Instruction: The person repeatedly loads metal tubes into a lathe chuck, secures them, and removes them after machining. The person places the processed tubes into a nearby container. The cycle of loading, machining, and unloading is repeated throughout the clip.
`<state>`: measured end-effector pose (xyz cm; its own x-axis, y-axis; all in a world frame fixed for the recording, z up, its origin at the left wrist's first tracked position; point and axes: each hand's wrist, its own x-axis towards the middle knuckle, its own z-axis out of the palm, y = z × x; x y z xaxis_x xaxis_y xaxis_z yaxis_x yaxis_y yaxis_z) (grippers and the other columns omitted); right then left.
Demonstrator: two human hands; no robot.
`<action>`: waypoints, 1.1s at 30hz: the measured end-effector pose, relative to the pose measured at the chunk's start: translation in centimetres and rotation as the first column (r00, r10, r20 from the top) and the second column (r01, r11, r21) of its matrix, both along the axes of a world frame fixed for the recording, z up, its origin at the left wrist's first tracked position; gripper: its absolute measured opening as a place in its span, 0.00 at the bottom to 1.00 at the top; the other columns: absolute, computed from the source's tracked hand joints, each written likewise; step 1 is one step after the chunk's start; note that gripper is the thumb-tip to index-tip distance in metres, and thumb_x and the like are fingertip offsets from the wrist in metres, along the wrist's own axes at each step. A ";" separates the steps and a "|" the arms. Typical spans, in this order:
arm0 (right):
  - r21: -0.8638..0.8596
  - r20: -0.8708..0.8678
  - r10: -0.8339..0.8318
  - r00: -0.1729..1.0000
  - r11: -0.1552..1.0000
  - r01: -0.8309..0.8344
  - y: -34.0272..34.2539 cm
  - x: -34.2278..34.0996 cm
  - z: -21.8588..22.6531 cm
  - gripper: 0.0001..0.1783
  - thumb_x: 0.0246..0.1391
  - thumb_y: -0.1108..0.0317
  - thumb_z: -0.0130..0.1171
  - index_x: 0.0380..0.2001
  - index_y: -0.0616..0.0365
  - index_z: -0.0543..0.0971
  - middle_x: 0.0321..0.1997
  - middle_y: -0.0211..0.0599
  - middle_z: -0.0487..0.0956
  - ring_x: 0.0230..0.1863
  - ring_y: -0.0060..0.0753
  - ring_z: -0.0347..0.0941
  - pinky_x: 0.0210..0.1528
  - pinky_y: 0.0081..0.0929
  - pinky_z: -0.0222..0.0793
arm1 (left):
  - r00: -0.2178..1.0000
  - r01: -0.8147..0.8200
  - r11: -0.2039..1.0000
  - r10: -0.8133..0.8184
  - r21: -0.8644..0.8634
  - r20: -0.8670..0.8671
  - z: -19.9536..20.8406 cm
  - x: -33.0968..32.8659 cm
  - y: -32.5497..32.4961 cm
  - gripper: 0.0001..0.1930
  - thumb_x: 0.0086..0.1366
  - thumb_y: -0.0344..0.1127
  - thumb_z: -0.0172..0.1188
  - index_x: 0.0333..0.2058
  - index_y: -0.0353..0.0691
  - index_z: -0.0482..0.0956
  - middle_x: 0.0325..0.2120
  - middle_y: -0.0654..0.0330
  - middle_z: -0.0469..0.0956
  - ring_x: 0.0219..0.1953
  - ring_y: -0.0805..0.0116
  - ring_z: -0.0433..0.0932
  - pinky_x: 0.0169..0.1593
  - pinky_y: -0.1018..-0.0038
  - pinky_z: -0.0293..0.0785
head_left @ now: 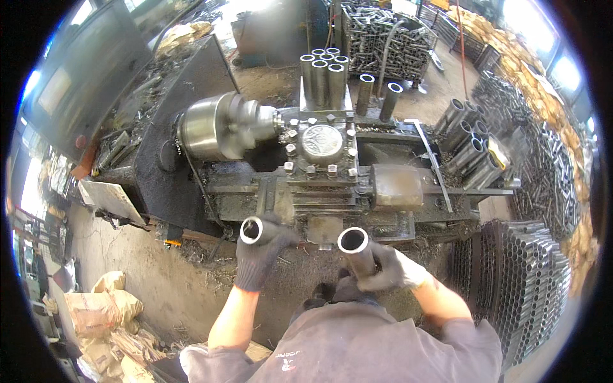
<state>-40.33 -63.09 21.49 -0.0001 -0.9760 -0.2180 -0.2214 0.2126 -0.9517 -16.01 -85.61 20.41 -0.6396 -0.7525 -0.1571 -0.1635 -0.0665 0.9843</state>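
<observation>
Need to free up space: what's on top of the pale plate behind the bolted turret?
A cluster of upright metal tubes stands on the plate; the surface beneath them is covered and cannot be seen.

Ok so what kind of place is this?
Most likely a metalworking shop: there's a lathe with a big round chuck, a cluster of upright metal tubes beyond it, and a large stack of tubes at the right.

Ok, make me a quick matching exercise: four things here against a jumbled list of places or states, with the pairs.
1. Left hand
2. Chuck
3. Long caliper
4. Tool post

A. Ringed by bolts
B. Slanting, right of the tool post
C. Dark-gloved, holding a tube
D. Shiny, rounded, left of the tool post

1-C, 2-D, 3-B, 4-A
</observation>
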 end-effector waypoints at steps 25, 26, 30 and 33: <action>0.607 -0.609 0.600 0.519 0.773 -0.182 -41.0 -6.8 9.5 0.27 0.55 0.59 0.74 0.55 0.60 0.85 0.56 0.49 0.86 0.56 0.40 0.84 0.58 0.35 0.80 | 0.964 0.038 0.962 0.036 -0.270 0.263 -8.7 1.6 -9.0 0.45 0.58 0.39 0.77 0.71 0.38 0.65 0.66 0.43 0.73 0.66 0.48 0.76 0.70 0.58 0.72; 0.542 -0.581 0.691 0.430 0.723 -0.429 -42.1 -6.1 8.5 0.25 0.56 0.61 0.73 0.55 0.60 0.86 0.53 0.47 0.87 0.53 0.39 0.85 0.56 0.34 0.80 | 0.953 0.019 0.971 0.055 -0.239 0.298 -9.1 3.1 -9.2 0.44 0.58 0.39 0.77 0.71 0.37 0.65 0.66 0.44 0.74 0.66 0.50 0.76 0.70 0.59 0.72; 0.370 -0.496 0.519 0.697 0.852 -0.371 -42.3 -4.9 6.3 0.20 0.56 0.68 0.69 0.52 0.58 0.88 0.50 0.41 0.90 0.50 0.36 0.86 0.53 0.31 0.82 | 0.952 -0.153 0.963 0.204 -0.222 0.229 -11.5 9.0 -9.2 0.39 0.60 0.36 0.75 0.68 0.37 0.70 0.61 0.48 0.79 0.62 0.56 0.80 0.66 0.61 0.75; -0.627 -0.627 -0.197 0.754 0.702 -0.338 -42.2 -5.6 7.2 0.21 0.56 0.59 0.73 0.49 0.58 0.87 0.44 0.46 0.89 0.44 0.38 0.88 0.48 0.35 0.84 | 0.923 -0.236 0.928 0.307 -0.287 0.232 -12.2 12.0 -9.8 0.33 0.62 0.32 0.74 0.65 0.38 0.73 0.56 0.52 0.82 0.57 0.59 0.82 0.60 0.64 0.79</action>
<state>-45.95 -105.32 28.64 0.2075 -0.8340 0.5113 -0.7749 -0.4592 -0.4345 -4.03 -95.40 8.18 -0.3650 -0.9278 -0.0778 -0.4335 0.0954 0.8961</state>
